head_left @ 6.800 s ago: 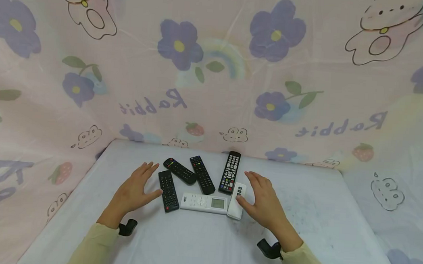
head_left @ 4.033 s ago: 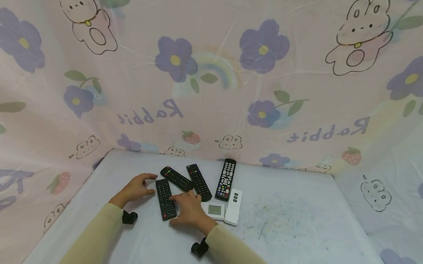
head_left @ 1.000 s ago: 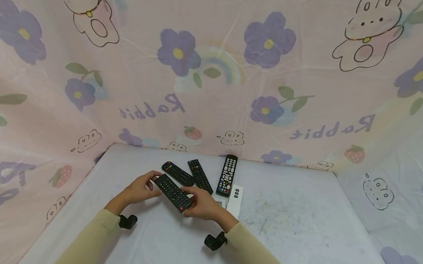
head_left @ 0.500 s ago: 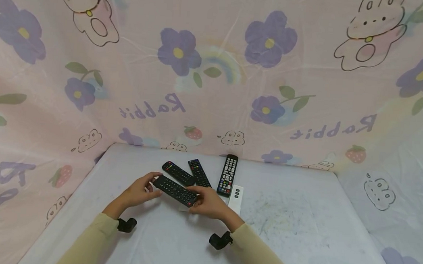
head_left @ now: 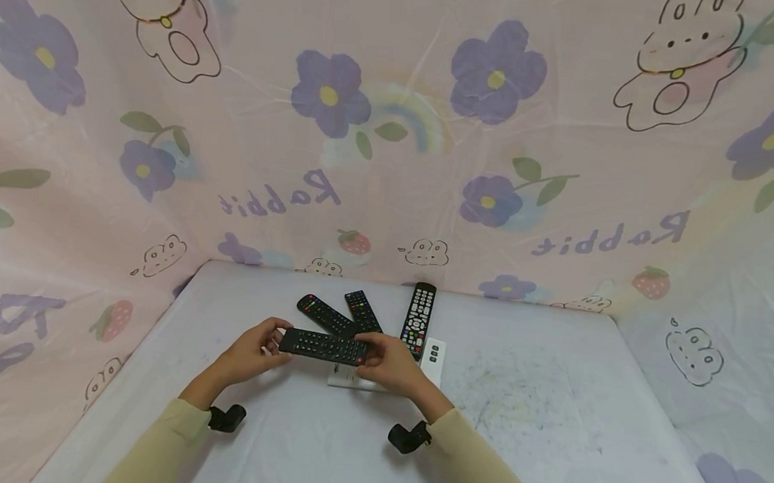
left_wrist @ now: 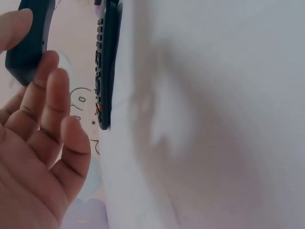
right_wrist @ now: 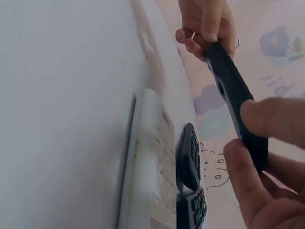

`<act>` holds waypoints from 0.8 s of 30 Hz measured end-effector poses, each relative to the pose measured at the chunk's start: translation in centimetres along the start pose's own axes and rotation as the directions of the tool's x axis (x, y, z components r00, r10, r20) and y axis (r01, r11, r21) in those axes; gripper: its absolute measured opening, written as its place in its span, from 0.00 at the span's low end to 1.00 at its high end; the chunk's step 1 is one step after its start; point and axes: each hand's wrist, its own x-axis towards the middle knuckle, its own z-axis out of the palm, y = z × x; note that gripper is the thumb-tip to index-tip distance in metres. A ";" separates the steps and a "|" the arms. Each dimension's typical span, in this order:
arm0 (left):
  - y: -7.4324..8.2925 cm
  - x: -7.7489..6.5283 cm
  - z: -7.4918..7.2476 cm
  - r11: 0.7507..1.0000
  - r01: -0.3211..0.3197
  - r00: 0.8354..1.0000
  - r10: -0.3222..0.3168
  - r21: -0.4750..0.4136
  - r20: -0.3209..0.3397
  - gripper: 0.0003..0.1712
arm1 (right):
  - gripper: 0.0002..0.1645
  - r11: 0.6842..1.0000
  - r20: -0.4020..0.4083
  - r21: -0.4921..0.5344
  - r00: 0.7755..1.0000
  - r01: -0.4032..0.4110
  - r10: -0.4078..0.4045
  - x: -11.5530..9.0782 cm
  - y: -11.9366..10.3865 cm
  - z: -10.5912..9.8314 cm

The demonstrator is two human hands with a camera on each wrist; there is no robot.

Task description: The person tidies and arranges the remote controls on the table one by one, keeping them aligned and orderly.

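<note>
Black remote point(head_left: 317, 346): lifted off tabletop point(head_left: 295, 435) since earlier, turned from lengthwise to crosswise; now raised, near wide white remote point(head_left: 344, 377). Left grip point(head_left: 250, 353): pinching one end. Right grip point(head_left: 394, 364): pinching other end. Beyond wide white remote: two dark remotes point(head_left: 324, 314); tall remote point(head_left: 419, 314), farther right. Toward its right end: small white remote point(head_left: 435, 355).

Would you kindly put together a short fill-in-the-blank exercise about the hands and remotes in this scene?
1. The number of hands holding the raised black remote is ____.
2. Its red button sits at the end away from the left hand, near the ____ hand.
3. Counting the held one, the number of black remotes in the head view is ____.
4. The remote with a few dark buttons beside the right hand has a ____ body.

Missing words: two; right; four; white.
</note>
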 end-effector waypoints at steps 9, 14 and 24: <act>0.9 -1.2 0.2 0.998 0.066 0.997 -0.065 -0.021 0.028 0.28 | 0.31 0.995 -0.059 0.055 0.995 -0.078 0.082 0.0 -0.9 -0.9; 1.2 -1.9 0.2 0.999 0.039 0.998 -0.038 -0.019 0.049 0.29 | 0.29 0.989 -0.044 0.120 0.995 -0.083 0.089 -0.4 -2.8 -1.6; 1.3 -2.5 0.2 0.989 0.001 0.994 0.016 -0.150 0.111 0.29 | 0.26 0.993 -0.079 0.037 0.990 -0.111 0.114 0.8 0.2 -0.9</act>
